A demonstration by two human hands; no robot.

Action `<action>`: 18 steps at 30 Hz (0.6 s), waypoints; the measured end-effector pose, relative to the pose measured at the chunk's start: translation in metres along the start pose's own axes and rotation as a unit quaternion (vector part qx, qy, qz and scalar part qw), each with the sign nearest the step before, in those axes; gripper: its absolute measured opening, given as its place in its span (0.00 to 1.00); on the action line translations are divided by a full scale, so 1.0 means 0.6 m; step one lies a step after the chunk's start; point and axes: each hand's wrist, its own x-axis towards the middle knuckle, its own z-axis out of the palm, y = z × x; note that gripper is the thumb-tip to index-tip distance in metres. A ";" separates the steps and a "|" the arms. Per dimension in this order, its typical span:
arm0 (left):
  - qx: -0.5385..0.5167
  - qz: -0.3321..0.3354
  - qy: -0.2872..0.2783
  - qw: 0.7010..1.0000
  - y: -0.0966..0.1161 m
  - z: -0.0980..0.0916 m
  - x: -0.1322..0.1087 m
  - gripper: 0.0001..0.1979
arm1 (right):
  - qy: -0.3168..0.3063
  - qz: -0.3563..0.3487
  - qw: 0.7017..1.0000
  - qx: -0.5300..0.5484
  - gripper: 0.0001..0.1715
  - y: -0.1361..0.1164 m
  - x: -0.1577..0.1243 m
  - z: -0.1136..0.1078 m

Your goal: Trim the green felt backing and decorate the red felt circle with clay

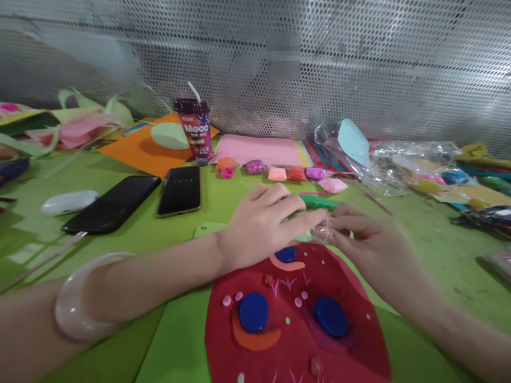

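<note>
Both my hands meet above the top of a round red paper piece [295,287], which lies on a light green sheet [175,330]. My right hand [369,234] pinches a crinkled clear plastic wrapper [325,232]. My left hand [275,218] is palm down with bent fingers, its index fingertip against the wrapper; the thumb and anything beneath are hidden. A long green item [319,202] shows just behind the fingers; I cannot tell its kind. Dark blue discs [254,312], an orange crescent [255,338] and small pink shapes decorate the red paper.
Two phones [180,191] [114,205] and a white case [69,202] lie left. A Meco cup [195,130] with a straw stands on orange paper [136,148]. Several small colored clay packets [277,174] line the back. Plastic bags [399,165] lie right, before a perforated metal panel [247,64].
</note>
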 end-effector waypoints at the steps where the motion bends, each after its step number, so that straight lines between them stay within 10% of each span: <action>1: -0.001 -0.002 0.001 1.000 0.000 0.000 -0.001 0.14 | -0.012 0.009 1.000 0.009 0.14 -0.002 0.000 -0.001; 18: -0.134 -0.120 0.032 0.983 -0.049 0.042 -0.008 0.19 | 0.062 0.077 0.995 0.031 0.10 0.015 0.018 -0.014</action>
